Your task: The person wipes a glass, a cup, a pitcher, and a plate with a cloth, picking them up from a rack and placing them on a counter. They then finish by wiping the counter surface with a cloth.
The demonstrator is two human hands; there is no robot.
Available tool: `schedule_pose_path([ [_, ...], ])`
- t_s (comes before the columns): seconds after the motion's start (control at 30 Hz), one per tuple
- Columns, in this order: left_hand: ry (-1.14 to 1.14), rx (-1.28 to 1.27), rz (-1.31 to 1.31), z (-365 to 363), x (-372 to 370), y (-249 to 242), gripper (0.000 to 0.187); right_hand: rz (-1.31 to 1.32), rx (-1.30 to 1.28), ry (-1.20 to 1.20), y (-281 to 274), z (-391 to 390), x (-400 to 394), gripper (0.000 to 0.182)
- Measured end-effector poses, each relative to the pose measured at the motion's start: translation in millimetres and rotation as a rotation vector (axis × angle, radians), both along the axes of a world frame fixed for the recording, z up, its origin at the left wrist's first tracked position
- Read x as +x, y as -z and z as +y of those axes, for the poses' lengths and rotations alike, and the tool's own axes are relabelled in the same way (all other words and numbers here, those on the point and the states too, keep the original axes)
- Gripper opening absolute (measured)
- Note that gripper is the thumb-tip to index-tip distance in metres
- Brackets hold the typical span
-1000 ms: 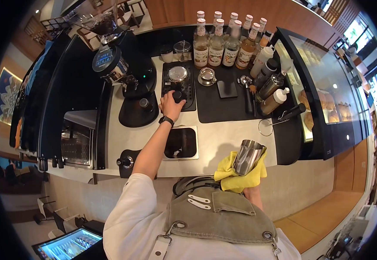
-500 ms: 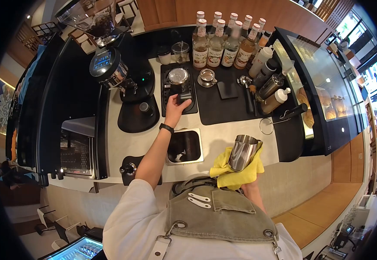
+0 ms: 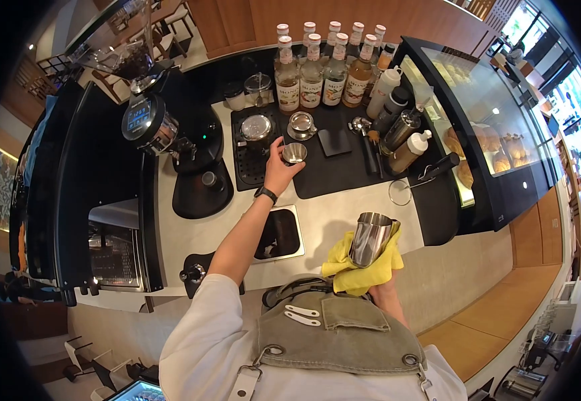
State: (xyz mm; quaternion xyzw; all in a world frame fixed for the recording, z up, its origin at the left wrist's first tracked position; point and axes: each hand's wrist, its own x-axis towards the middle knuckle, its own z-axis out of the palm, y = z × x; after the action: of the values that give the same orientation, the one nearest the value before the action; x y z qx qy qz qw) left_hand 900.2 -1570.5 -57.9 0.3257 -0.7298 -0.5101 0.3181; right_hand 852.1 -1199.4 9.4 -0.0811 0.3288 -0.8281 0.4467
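Note:
My left hand (image 3: 282,170) is closed round a small metal cup (image 3: 295,154), its opening turned up toward the camera. The cup is over the left edge of the black mat (image 3: 330,175), near the drip tray (image 3: 247,164) with a round metal-lidded pot (image 3: 257,127) on it. Low on the right, my right hand (image 3: 385,291) is mostly hidden under a yellow cloth (image 3: 345,273). The cloth wraps the base of a tilted steel pitcher (image 3: 370,242), which that hand holds through it.
A sink (image 3: 298,248) lies below my left forearm. Syrup bottles (image 3: 312,83) and squeeze bottles (image 3: 409,152) stand at the back. A coffee grinder (image 3: 153,127) is on the left, a pastry case (image 3: 491,134) on the right. A tamper (image 3: 195,272) rests at the front edge.
My left hand has moved right from the drip tray to the mat's edge. The cup in it now shows its open mouth. The camera view has shifted slightly.

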Motion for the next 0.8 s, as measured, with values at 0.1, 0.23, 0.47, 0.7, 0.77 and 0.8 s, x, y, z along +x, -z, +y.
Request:
schedule_pose_path([
  [0.1,-0.001,-0.116,-0.08,-4,-23,6,0.096,0.016,-0.004,0.027,2,5,-4,0.064],
  [0.23,0.06,-0.076,-0.113,-5,-41,13,0.094,0.023,-0.056,0.002,5,10,-13,0.067],
  [0.47,-0.214,-0.41,-0.043,54,-15,-34,0.083,0.013,-0.031,-0.046,-13,-5,-20,0.063],
  [0.7,0.224,0.191,0.185,186,67,-79,0.061,-0.051,0.155,-0.138,20,-55,-23,0.047],
  [0.77,0.169,0.232,0.196,189,74,-80,0.065,-0.032,0.144,-0.168,26,-74,-19,0.044],
  [0.8,0.146,0.248,0.172,185,80,-82,0.068,-0.02,0.135,-0.18,27,-84,-17,0.043],
])
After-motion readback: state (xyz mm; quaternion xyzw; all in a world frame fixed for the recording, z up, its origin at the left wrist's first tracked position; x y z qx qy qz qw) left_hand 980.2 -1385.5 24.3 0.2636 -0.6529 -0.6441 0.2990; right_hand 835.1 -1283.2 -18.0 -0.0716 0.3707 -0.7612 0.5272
